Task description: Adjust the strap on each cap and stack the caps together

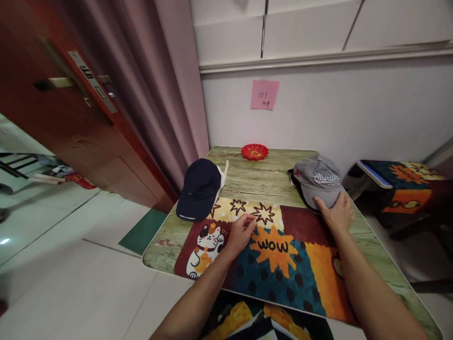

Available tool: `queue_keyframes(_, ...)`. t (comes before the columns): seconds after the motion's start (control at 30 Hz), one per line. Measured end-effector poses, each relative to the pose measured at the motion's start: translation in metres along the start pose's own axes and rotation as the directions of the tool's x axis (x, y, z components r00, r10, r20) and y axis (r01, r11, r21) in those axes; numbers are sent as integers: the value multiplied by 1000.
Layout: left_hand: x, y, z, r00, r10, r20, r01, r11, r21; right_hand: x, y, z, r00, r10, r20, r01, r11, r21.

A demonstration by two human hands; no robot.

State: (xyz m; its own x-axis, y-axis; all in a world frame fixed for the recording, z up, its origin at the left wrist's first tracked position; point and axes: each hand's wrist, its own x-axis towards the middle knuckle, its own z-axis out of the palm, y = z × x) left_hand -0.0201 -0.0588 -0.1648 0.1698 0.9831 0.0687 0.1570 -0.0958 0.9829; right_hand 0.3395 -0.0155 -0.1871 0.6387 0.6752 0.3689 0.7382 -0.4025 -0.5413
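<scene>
My right hand [340, 212] grips the brim of a grey baseball cap [320, 174] with white "Always" lettering, the thumb on top and the other fingers at its right edge. The cap rests at the right side of the table, over a darker layer that shows at its left edge. My left hand [243, 230] hovers over or rests on the patterned mat, fingers loosely curled together, with nothing visible in them. Left of it sits a navy cap [200, 186] with small white text on its brim and a pale part behind.
A wood-patterned table [262, 182] carries the colourful mat [279, 283] with a cat and "WOW". At its back is a red scalloped dish [255, 151]. A pink note [264, 95] is on the wall. A wooden door [106, 137] stands left; another table [406, 179] stands right.
</scene>
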Motion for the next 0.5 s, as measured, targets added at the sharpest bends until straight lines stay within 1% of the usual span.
queue_keyframes(0.03, 5, 7, -6, 998, 32, -49, -31, 999, 22, -4, -1, 0, 998, -24, -52, 25, 1000, 10)
queue_keyframes(0.07, 13, 16, -15, 990, 81, -117, -74, 995, 69, -7, -2, 0, 991, -59, -116, 61, 998, 18)
queue_keyframes(0.1, 23, 28, -29, 968, 145, -205, -117, 983, 144, -12, -3, 0, 977, -104, -187, 110, 994, 23)
queue_keyframes(0.13, 35, 41, -46, 919, 235, -316, -157, 954, 255, -16, -4, 0, 954, -158, -254, 169, 985, 21)
queue_keyframes(0.17, 49, 55, -67, 861, 328, -388, -176, 909, 379, -21, -6, 1, 927, -216, -308, 231, 973, 12)
queue_keyframes(0.2, 64, 68, -89, 794, 404, -453, -159, 859, 487, -26, -9, 1, 899, -278, -339, 295, 956, -1)
queue_keyframes(0.23, 78, 79, -112, 739, 459, -493, -110, 805, 584, -31, -13, 2, 873, -340, -350, 357, 934, -18)
queue_keyframes(0.27, 91, 88, -133, 707, 491, -509, -39, 745, 666, -36, -17, 3, 848, -402, -347, 415, 909, -38)
queue_keyframes(0.3, 102, 93, -152, 692, 496, -525, 55, 689, 723, -40, -21, 4, 823, -461, -333, 470, 881, -59)
queue_keyframes(0.33, 111, 95, -168, 702, 467, -538, 153, 639, 754, -44, -26, 5, 796, -519, -311, 523, 849, -77)
queue_keyframes(0.4, 122, 91, -188, 754, 342, -561, 311, 566, 764, -50, -33, 5, 744, -616, -259, 614, 783, -98)
queue_keyframes(0.47, 126, 81, -196, 791, 238, -563, 379, 533, 757, -53, -37, 4, 712, -668, -216, 665, 741, -98)
queue_keyframes(0.5, 126, 76, -198, 801, 219, -557, 382, 530, 757, -53, -37, 3, 707, -676, -205, 673, 733, -96)
